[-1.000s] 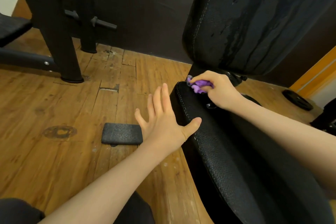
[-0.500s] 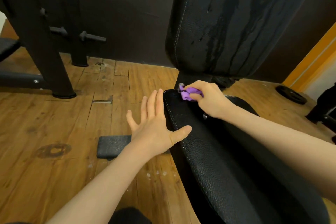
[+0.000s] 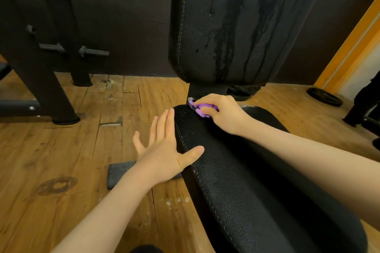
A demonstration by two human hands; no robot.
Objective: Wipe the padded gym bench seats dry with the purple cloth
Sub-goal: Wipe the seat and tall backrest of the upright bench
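Right hand [image 3: 221,113] around purple cloth [image 3: 197,107]

No text, label, brand, number or sign can be read anywhere in the view. The black padded seat [image 3: 236,170] and the upright back pad [image 3: 236,26] show only grained leather and stitching, and the purple cloth [image 3: 198,109] carries no print that can be made out.
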